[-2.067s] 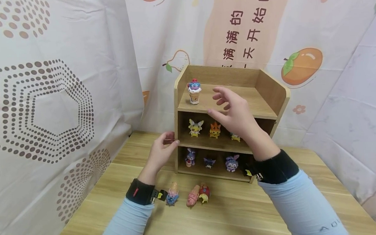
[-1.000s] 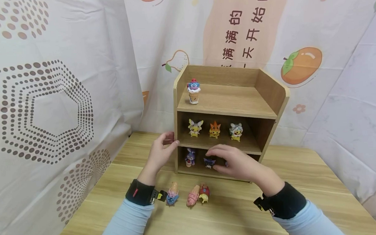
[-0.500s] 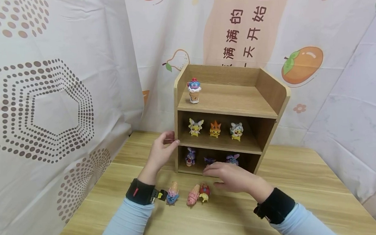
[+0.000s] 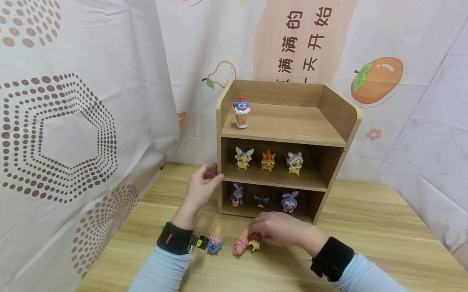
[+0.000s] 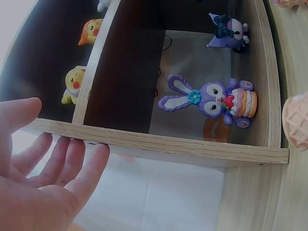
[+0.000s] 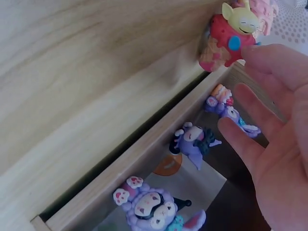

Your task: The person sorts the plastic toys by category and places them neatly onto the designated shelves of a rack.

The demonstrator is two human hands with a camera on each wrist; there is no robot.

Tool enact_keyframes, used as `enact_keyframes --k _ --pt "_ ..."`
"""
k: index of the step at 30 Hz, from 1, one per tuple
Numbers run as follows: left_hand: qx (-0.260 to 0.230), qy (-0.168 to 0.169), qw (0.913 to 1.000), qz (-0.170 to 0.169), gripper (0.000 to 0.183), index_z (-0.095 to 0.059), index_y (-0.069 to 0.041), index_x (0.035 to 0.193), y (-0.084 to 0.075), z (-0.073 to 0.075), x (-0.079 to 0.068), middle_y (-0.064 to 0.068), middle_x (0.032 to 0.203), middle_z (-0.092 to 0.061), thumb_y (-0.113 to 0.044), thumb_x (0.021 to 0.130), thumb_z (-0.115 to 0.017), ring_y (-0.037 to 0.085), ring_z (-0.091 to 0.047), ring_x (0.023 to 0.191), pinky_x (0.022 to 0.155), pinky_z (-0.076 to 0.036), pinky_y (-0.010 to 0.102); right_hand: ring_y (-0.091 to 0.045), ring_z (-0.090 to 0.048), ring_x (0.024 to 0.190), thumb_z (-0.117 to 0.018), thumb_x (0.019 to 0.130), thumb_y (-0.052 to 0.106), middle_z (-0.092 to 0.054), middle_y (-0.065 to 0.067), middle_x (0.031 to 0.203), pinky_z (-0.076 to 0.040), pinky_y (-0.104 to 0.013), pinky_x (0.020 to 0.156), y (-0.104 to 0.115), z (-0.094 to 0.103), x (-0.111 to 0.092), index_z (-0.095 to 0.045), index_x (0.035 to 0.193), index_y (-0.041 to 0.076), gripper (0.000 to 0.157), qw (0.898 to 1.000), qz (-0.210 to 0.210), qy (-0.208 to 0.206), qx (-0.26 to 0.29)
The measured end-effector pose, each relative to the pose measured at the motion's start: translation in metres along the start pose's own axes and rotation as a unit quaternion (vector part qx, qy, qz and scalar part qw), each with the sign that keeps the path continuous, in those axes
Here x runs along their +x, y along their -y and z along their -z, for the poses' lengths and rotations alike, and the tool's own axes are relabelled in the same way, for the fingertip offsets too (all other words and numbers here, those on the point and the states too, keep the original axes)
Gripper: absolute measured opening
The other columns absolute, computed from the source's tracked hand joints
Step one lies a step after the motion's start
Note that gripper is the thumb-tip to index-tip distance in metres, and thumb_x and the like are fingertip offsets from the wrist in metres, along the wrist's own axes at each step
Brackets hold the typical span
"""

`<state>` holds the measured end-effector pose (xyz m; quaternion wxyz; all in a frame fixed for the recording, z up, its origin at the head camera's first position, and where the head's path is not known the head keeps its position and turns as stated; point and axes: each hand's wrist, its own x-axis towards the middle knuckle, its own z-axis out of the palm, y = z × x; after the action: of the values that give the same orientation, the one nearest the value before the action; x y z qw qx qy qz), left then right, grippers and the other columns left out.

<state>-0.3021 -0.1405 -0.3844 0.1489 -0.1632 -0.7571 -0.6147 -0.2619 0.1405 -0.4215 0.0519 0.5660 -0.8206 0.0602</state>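
My left hand [image 4: 200, 188] rests its fingertips against the left side wall of the wooden shelf [image 4: 284, 140], fingers loosely extended. My right hand [image 4: 281, 228] is low over the table, at a figurine in red with a yellow head [image 4: 255, 240] lying on its side. In the right wrist view a fingertip meets this figurine [image 6: 231, 36], while the other fingers reach out beside it, apart from it. Touching its left side lies a pink ice-cream-cone figurine [image 4: 240, 243]. Farther left lies a blue and pink cone figurine [image 4: 215, 243].
A blue-headed cone figurine [image 4: 242, 113] stands upright at the top shelf's left. Three yellow-faced figurines, one orange-capped [image 4: 267, 160], stand on the middle shelf. Three purple ones, including a rabbit with a cake [image 5: 216, 103], occupy the bottom. Patterned curtains [image 4: 79, 138] hang behind.
My right hand has come down from beside the top shelf, past the lower shelves, to the red and yellow figurine on the table. My left hand has stayed at the shelf's side.
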Motion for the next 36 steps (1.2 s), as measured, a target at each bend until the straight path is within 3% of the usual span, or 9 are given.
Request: enact_keyframes --k 10,13,19,23,29,36 --pt "-0.003 0.003 1.0000 -0.001 0.039 -0.059 0.002 0.131 -0.0003 0.0006 0.0005 0.019 0.125 -0.062 -0.013 0.097 -0.071 0.035 -0.061 0.114 0.099 -0.051 0.047 -0.011 -0.064 0.110 -0.075 0.084 -0.003 -0.070 0.007 0.116 -0.053 -0.029 0.092 0.0002 -0.0064 0.0057 -0.074 0.117 0.019 0.040 0.998 -0.022 0.051 -0.020" --pt "-0.006 0.006 1.0000 0.003 0.041 -0.057 0.004 0.133 -0.0007 0.0003 0.0006 0.022 0.128 -0.060 -0.013 0.097 -0.070 0.037 -0.059 0.117 0.099 -0.051 0.049 -0.008 -0.063 0.097 -0.075 0.083 -0.002 -0.067 0.006 0.108 -0.054 -0.025 0.081 0.0006 -0.0060 0.0063 -0.073 0.115 0.020 0.039 0.998 -0.026 0.060 -0.022" --pt "-0.005 0.004 0.9999 0.010 0.044 -0.056 0.005 0.136 -0.0020 0.0001 0.0002 0.024 0.131 -0.058 -0.012 0.098 -0.069 0.038 -0.058 0.119 0.100 -0.050 0.050 -0.005 -0.048 0.076 -0.078 0.080 0.001 -0.055 0.008 0.094 -0.041 -0.021 0.063 0.0005 -0.0045 0.0066 -0.072 0.111 0.024 0.040 0.995 -0.046 0.083 -0.026" --pt "-0.003 0.004 0.9999 0.009 0.040 -0.058 0.002 0.133 -0.0018 0.0005 0.0002 0.021 0.128 -0.060 -0.012 0.097 -0.070 0.036 -0.060 0.116 0.099 -0.051 0.048 -0.006 -0.050 0.079 -0.079 0.079 0.003 -0.055 0.009 0.096 -0.043 -0.022 0.065 0.0001 -0.0042 0.0063 -0.073 0.113 0.026 0.042 0.994 -0.053 0.095 -0.030" --pt "-0.002 0.002 1.0000 -0.001 0.037 -0.060 0.001 0.130 -0.0001 0.0003 0.0005 0.019 0.125 -0.062 -0.013 0.097 -0.070 0.034 -0.061 0.114 0.099 -0.051 0.049 -0.009 -0.060 0.095 -0.081 0.080 0.006 -0.064 0.010 0.106 -0.053 -0.028 0.080 -0.0008 -0.0067 0.0062 -0.071 0.114 0.024 0.040 0.993 -0.046 0.101 -0.038" --pt "-0.005 0.002 1.0000 0.003 0.039 -0.060 0.002 0.131 -0.0002 0.0003 0.0004 0.020 0.126 -0.062 -0.014 0.097 -0.071 0.035 -0.060 0.115 0.099 -0.051 0.048 -0.008 -0.057 0.090 -0.084 0.081 0.013 -0.064 0.013 0.099 -0.050 -0.026 0.075 -0.0015 -0.0069 0.0068 -0.071 0.112 0.026 0.036 0.991 -0.052 0.113 -0.047"
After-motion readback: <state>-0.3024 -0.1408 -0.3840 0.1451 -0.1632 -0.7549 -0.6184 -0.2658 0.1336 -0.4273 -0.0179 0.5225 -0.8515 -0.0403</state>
